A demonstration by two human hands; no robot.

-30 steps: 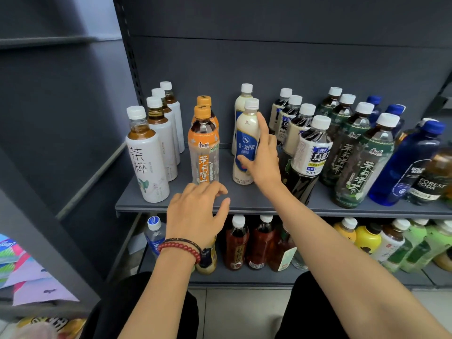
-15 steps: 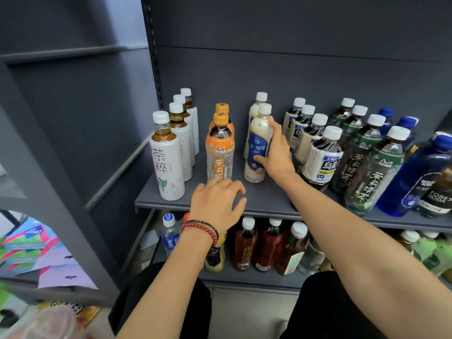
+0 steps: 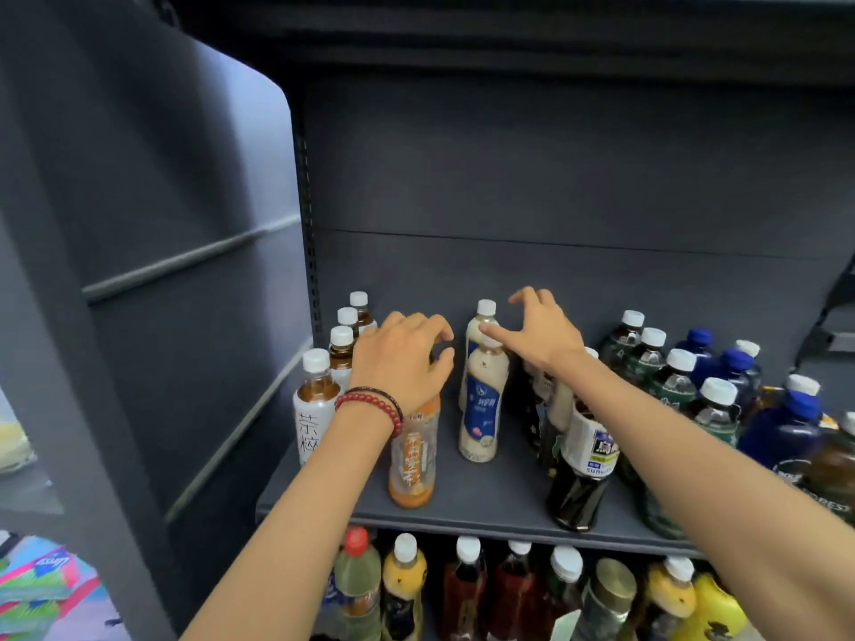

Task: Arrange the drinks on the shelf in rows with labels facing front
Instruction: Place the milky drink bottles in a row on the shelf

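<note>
On the grey shelf stand rows of drinks. My left hand, with bead bracelets at the wrist, hovers over the top of the front orange tea bottle. Its fingers are loosely curved, with a gap between thumb and forefinger, and it hides the bottle's cap. My right hand is spread above the front cream milk-tea bottle, the thumb lying across its top and the fingers lifted. A second milk-tea bottle stands right behind. The front labels of both rows face me.
White-label tea bottles line the left end by the side panel. Dark oolong bottles, green tea bottles and blue bottles crowd the right. The lower shelf holds several more bottles.
My right hand has let go of the front milk-tea bottle and lifted above it. My left hand has risen from the shelf edge to the orange bottle's top. The camera moved closer and higher.
</note>
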